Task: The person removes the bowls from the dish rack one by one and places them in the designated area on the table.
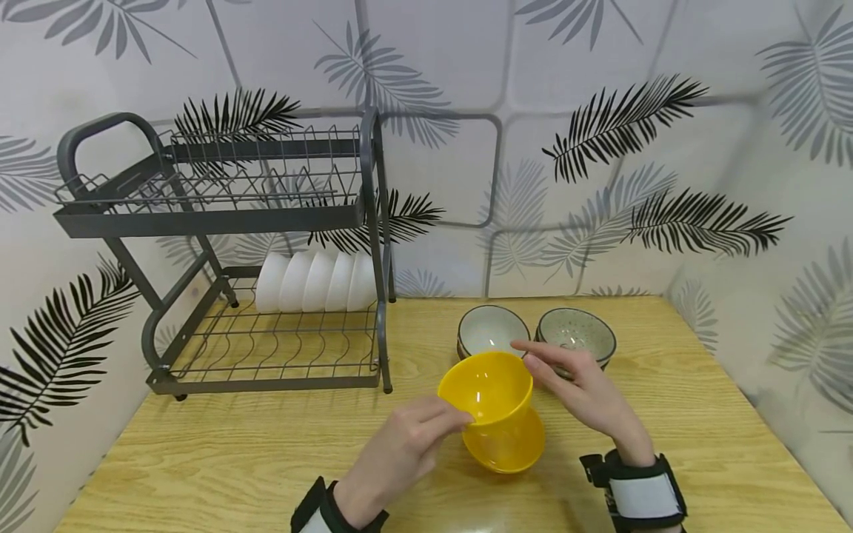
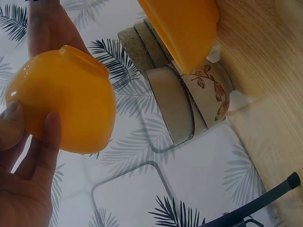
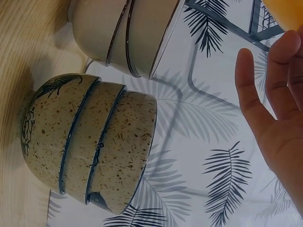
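A glossy yellow bowl (image 1: pixel 486 389) is tilted above the table. My left hand (image 1: pixel 413 440) pinches its near left rim, fingers on one side and thumb on the other. At the far right rim, my right hand (image 1: pixel 586 389) touches the bowl with fingertips, its fingers fairly straight. Below stands another yellow bowl (image 1: pixel 509 455), partly hidden by the raised one. The left wrist view shows the held bowl (image 2: pixel 71 104) from its outer side, apart from the lower bowl (image 2: pixel 184 28). In the right wrist view only an edge of yellow (image 3: pixel 286 12) shows.
Behind the hands stand a stack of cream bowls (image 1: pixel 489 326) with a floral print and a stack of speckled bowls (image 1: pixel 576 333). On the left, a two-tier dark dish rack (image 1: pixel 266 383) holds several white bowls (image 1: pixel 269 285) on its lower tier. A patterned wall backs the wooden table (image 1: pixel 266 459).
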A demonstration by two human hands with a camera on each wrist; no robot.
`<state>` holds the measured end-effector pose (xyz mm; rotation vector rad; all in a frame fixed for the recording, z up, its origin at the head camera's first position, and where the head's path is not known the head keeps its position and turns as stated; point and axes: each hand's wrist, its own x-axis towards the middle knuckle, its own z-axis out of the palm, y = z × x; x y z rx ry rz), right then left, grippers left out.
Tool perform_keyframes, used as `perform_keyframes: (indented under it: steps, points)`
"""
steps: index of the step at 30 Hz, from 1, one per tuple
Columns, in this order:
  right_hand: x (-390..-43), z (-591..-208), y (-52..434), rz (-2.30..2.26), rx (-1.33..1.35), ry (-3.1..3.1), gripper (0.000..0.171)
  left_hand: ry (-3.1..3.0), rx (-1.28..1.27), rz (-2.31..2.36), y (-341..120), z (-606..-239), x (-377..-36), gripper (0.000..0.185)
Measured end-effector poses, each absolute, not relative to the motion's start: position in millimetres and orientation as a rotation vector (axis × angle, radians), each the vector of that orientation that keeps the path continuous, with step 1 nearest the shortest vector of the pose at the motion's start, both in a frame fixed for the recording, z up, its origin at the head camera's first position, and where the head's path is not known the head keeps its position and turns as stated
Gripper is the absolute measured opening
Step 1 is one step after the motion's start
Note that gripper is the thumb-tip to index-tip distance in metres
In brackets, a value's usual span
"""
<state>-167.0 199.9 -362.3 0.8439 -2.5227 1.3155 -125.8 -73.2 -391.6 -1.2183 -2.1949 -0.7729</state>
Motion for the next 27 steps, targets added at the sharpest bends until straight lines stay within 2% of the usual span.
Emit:
perform_keyframes:
  steps: [14, 27]
  points:
    - [-167.3, -365.9, 205.2, 1.168, 0.918, -2.624, 0.031, -2.251, -1.319, -0.645, -73.4, -393.7, -125.6, 0.038]
    - [-165.5, -359.6, 209.5, 1.111, 0.892, -2.752, 0.031, -2.323, -1.392, -0.62, -70.4, -396.6, -125.5, 0.032]
